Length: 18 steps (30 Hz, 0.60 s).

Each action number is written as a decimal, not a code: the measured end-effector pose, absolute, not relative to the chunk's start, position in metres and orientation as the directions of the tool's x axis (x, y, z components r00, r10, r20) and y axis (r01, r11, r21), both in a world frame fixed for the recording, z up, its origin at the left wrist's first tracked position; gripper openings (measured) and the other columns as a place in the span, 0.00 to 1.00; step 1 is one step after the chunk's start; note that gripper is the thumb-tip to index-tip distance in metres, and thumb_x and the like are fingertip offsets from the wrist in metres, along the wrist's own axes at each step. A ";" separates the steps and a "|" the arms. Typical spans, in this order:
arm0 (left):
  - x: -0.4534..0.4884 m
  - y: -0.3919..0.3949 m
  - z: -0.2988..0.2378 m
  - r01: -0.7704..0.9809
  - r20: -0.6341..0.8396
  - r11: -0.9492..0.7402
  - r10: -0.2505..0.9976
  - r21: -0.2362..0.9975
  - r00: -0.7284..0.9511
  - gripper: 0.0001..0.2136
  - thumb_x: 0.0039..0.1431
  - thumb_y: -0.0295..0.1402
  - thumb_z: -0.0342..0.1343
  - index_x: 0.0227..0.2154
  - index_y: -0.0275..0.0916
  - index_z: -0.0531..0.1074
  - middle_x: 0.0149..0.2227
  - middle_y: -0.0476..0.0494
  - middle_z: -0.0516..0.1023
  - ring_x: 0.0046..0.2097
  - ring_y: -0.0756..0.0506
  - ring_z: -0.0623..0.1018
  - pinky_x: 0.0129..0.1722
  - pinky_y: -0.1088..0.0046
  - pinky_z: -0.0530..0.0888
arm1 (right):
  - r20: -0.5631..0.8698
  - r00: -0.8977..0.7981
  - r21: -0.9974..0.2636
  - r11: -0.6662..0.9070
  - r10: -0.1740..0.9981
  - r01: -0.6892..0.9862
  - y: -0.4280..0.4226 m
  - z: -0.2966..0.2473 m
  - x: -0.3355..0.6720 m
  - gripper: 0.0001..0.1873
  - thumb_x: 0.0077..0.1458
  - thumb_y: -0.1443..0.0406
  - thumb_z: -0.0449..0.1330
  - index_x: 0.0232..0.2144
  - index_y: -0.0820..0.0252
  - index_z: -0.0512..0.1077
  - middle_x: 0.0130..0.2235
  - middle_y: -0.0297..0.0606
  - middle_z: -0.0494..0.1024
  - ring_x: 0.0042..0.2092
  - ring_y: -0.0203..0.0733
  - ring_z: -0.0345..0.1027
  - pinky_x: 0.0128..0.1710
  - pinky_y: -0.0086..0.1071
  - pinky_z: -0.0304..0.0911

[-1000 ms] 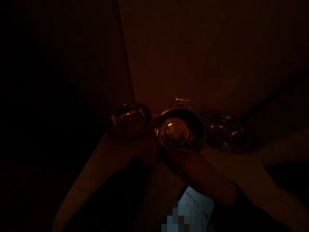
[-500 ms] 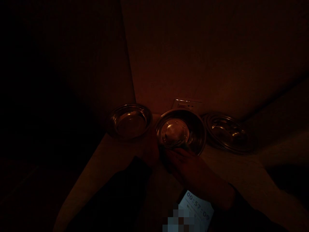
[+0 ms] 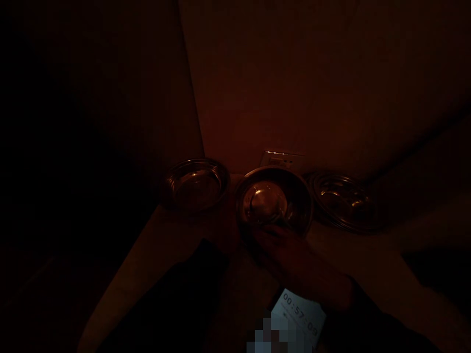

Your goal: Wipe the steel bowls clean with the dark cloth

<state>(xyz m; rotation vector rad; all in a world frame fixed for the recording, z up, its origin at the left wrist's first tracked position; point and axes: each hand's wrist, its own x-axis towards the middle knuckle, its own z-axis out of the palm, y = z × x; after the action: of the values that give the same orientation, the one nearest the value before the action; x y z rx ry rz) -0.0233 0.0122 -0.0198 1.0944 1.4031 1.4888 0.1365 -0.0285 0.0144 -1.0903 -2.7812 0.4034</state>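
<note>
Metal bowl at two bare hands in a dim reddish room

The bowl is in the middle, between a wide metal dish on the left and several metal dishes, one inside another, in a stack on the right. The bowl's mouth faces up and toward the person; inside, the round bottom shines copper-like, while the far wall stays almost black. In the left dish I see only soft reflections, and the top dish of the stack has two brighter glints.

The right hand lies at the bowl's near rim, its fingers close together; whether they pinch something dark there, I cannot tell. The left hand is at the bowl's left near side, too dim to judge its grip.

Below, a pale table carries the dishes. Near the right wrist, a lit screen reads 00:57:09, partly covered by square blocks. Behind stands a wall with a socket plate.
</note>
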 end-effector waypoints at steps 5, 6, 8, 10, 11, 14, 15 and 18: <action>-0.026 0.011 -0.027 0.093 0.033 -0.003 0.949 0.996 -0.315 0.17 0.63 0.32 0.39 0.49 0.39 0.70 0.57 0.39 0.72 0.65 0.43 0.62 0.66 0.61 0.55 | 0.063 -0.718 -0.319 0.696 0.693 0.643 -0.029 0.005 0.127 0.25 0.66 0.63 0.49 0.63 0.65 0.56 0.59 0.47 0.68 0.58 0.49 0.60 0.56 0.46 0.62; -0.026 0.011 -0.028 0.090 0.042 -0.014 0.947 0.996 -0.318 0.17 0.63 0.32 0.40 0.49 0.39 0.70 0.56 0.39 0.73 0.66 0.42 0.61 0.66 0.61 0.54 | 0.072 -0.715 -0.306 0.697 0.696 0.648 -0.030 0.005 0.125 0.25 0.66 0.63 0.49 0.63 0.66 0.55 0.60 0.47 0.67 0.58 0.50 0.59 0.56 0.46 0.62; -0.027 0.011 -0.028 0.062 0.061 -0.043 0.939 0.997 -0.340 0.16 0.62 0.33 0.41 0.47 0.38 0.71 0.53 0.39 0.75 0.66 0.41 0.61 0.66 0.59 0.54 | 0.085 -0.704 -0.261 0.698 0.705 0.667 -0.032 0.004 0.122 0.26 0.66 0.63 0.50 0.63 0.68 0.55 0.61 0.49 0.66 0.59 0.52 0.59 0.56 0.48 0.62; -0.027 0.011 -0.026 0.028 0.077 -0.071 0.933 0.997 -0.353 0.15 0.63 0.35 0.42 0.44 0.38 0.72 0.48 0.40 0.78 0.64 0.40 0.65 0.66 0.58 0.55 | 0.086 -0.696 -0.207 0.697 0.712 0.687 -0.033 0.005 0.122 0.26 0.66 0.62 0.50 0.62 0.69 0.56 0.60 0.50 0.68 0.57 0.54 0.62 0.53 0.50 0.64; -0.026 0.011 -0.024 0.012 0.073 -0.073 0.934 0.997 -0.351 0.15 0.64 0.35 0.42 0.42 0.38 0.73 0.45 0.40 0.79 0.62 0.40 0.67 0.65 0.58 0.57 | 0.082 -0.691 -0.184 0.693 0.718 0.697 -0.034 0.006 0.123 0.25 0.66 0.61 0.50 0.62 0.68 0.58 0.58 0.50 0.69 0.55 0.54 0.63 0.52 0.50 0.65; -0.026 0.012 -0.017 -0.023 0.060 -0.072 0.939 0.997 -0.338 0.16 0.65 0.36 0.41 0.38 0.38 0.73 0.40 0.42 0.80 0.55 0.41 0.73 0.62 0.60 0.62 | 0.052 -0.675 -0.129 0.675 0.736 0.726 -0.035 0.010 0.129 0.22 0.66 0.60 0.51 0.58 0.65 0.63 0.54 0.47 0.74 0.51 0.54 0.67 0.48 0.51 0.66; -0.025 0.013 -0.015 -0.044 0.065 -0.084 0.943 0.995 -0.327 0.16 0.65 0.36 0.40 0.39 0.38 0.74 0.40 0.43 0.80 0.54 0.41 0.74 0.62 0.61 0.63 | 0.042 -0.671 -0.116 0.670 0.740 0.733 -0.035 0.012 0.132 0.21 0.66 0.60 0.51 0.57 0.64 0.64 0.53 0.47 0.75 0.50 0.55 0.67 0.48 0.52 0.65; -0.024 0.015 -0.014 -0.169 0.087 -0.137 0.958 0.976 -0.273 0.18 0.66 0.41 0.40 0.42 0.38 0.73 0.43 0.44 0.80 0.53 0.43 0.75 0.61 0.63 0.64 | 0.010 -0.666 -0.114 0.663 0.746 0.740 -0.034 0.016 0.137 0.20 0.65 0.61 0.50 0.56 0.62 0.65 0.51 0.46 0.76 0.51 0.55 0.67 0.49 0.53 0.63</action>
<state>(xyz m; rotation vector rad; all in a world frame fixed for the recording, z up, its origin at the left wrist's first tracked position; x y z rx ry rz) -0.0241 0.0151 -0.0138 1.0100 1.2000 1.5726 0.1371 -0.0345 0.0163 -1.2580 -2.8134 0.1553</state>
